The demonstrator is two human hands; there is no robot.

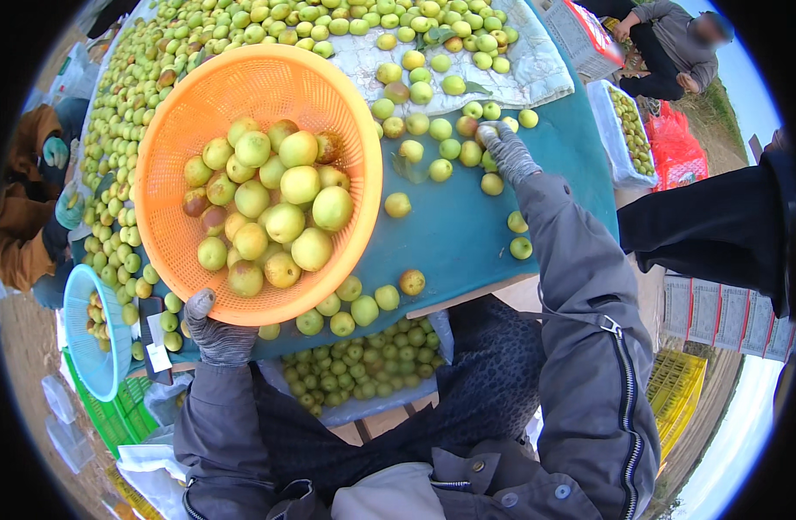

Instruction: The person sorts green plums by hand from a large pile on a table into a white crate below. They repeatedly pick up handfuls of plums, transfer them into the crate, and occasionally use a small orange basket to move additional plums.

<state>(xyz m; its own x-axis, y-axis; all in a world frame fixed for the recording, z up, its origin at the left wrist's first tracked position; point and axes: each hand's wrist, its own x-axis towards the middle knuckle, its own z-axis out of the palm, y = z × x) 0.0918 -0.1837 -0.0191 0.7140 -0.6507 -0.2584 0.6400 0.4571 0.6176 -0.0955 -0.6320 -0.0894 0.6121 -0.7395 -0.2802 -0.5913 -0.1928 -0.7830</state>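
An orange plastic colander basket with a heap of green and reddish jujubes in it is tilted toward me over the table. My left hand, in a grey knitted glove, grips its near rim with the thumb over the edge. Farther right, my right hand, gloved alike, reaches down among loose jujubes on the teal table cover. Its fingertips touch fruit there; whether they hold one is hard to make out. Below the table edge, a lined crate of jujubes stands by my legs.
Many jujubes cover the table's left and far side, partly on a pale quilted cloth. A blue basket and a dark flat device lie left. A co-worker's gloved hands are beyond. Right, another person sits near a foam box.
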